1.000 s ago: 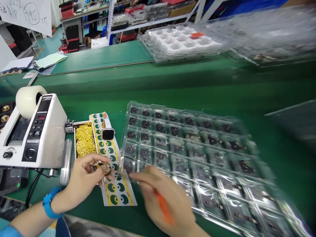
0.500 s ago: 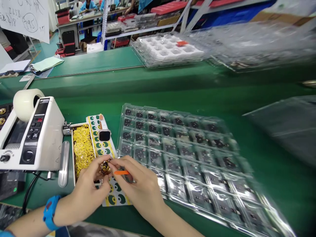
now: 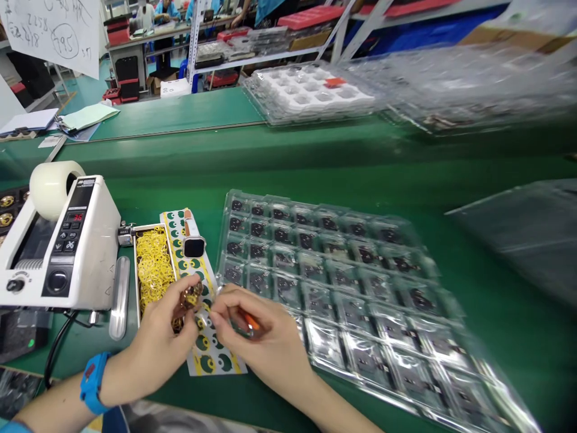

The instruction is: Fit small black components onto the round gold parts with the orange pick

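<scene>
Head view: small gold-and-black part [image 3: 192, 296] pinched in the fingertips of the left hand [image 3: 157, 343], above the sticker strip [image 3: 211, 349] beside the box of yellow rings [image 3: 152, 267]. Right hand [image 3: 259, 343], fingers curled around an orange tool [image 3: 251, 322], meets the part from the right. Clear blister tray [image 3: 360, 288] lies right of both hands; tape dispenser [image 3: 58, 246] stands left.

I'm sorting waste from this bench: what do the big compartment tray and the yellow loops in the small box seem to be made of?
The compartment tray looks like thin clear moulded plastic: it is see-through, glossy, with formed pockets. The yellow loops look like rubber bands: thin, matte, tangled rings, though blur leaves that open. Their box seems metal, with a shiny pale rim.
</scene>
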The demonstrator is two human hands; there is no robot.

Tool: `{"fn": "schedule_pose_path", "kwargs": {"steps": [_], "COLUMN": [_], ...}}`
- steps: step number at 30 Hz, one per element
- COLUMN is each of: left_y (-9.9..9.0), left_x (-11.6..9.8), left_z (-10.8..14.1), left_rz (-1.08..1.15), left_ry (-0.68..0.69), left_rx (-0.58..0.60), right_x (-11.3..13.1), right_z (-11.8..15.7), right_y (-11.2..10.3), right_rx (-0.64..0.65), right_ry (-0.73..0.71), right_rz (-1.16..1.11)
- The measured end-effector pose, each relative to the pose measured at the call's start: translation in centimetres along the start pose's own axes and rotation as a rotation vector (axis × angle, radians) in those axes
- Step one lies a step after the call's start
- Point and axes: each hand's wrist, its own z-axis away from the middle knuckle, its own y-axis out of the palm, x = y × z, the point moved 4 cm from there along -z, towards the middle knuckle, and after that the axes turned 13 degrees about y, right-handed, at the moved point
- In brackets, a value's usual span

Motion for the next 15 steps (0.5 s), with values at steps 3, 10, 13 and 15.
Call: {"fn": "schedule_pose_path", "kwargs": {"steps": [3,10,13,15], "left_y": [-1.8,-4.2,-4.1,-4.0], "left_x": [-0.5,-1.4,-1.1,-0.9], "left_z": [-0.8,-1.9,-1.9,-1.9], "left_rz": [0.112,0.237,0.259,0.263], "left_ry": [0.074,0.126,0.122,0.109], "left_rx": [-0.213,-0.466,-0.456,-0.457], "right_x": [0.3,-0.6,-1.4,-1.6], "right_z": [0.0,1.1,1.5,1.6], "right_y": [-0.6,3.0,4.0,4.0], "right_rx": [-0.032,0.174,0.191,0.174], "right_ry": [0.027,-0.099,-0.151,-0.152], "right_rz": [-0.131,0.208,0.395,0.417]}}
